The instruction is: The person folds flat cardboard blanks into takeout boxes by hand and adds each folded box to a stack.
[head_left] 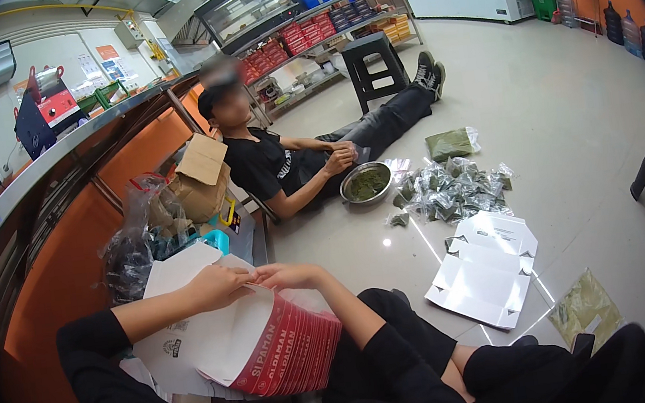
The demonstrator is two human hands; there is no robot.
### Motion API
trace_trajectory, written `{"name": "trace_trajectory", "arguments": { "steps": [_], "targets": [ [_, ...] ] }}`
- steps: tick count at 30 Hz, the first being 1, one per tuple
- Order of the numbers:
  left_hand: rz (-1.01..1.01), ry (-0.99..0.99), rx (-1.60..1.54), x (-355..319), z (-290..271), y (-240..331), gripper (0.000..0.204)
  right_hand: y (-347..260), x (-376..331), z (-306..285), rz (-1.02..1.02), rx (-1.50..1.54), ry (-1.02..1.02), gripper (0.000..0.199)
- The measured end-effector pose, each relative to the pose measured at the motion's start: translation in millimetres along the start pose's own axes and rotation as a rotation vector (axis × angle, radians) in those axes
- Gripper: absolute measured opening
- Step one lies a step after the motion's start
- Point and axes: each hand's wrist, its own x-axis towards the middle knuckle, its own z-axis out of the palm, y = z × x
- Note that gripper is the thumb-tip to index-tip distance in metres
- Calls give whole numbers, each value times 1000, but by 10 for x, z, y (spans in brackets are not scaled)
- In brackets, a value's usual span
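A stack of flat cardboard boxes (292, 350), red on the printed side and white on the other, leans beside my lap. My left hand (224, 285) is closed at the far edge of the top white box sheet (223, 346). Close against it, my right hand (290, 276) pinches the same edge, its fingertips nearly touching the left ones. Where the fingers meet the card is partly hidden. On the floor to the right lies an unfolded white box (485, 270).
A co-worker (252, 154) sits on the floor ahead, hands at a small plastic bag above a metal bowl (367, 184) of green leaf-like stuff. Small filled bags (454, 189) are heaped nearby. A black stool (373, 70) stands behind; a brown carton (202, 172) is left.
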Motion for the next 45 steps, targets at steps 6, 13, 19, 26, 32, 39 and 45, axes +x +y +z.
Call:
{"name": "trace_trajectory", "arguments": {
  "steps": [6, 13, 19, 26, 32, 39, 45],
  "targets": [
    [126, 109, 71, -7, 103, -103, 15, 49, 105, 12, -1, 59, -70, 24],
    [94, 50, -24, -44, 149, -150, 14, -25, 265, -42, 30, -262, -39, 25],
    [113, 96, -15, -27, 51, -90, 15, -191, 307, 2, 180, -338, 60, 25],
    [40, 73, -84, -22, 5, -92, 13, -171, 278, 104, 85, -347, 229, 21],
    [44, 85, -40, -37, 4, -84, 12, -150, 360, 17, 18, -345, 113, 18],
    [33, 50, -138, 20, 40, -136, 11, -143, 281, 94, 35, -458, 317, 19],
    [-5, 74, -362, 67, 50, -156, 8, -78, 273, 118, -52, -523, 428, 20]
  ]
}}
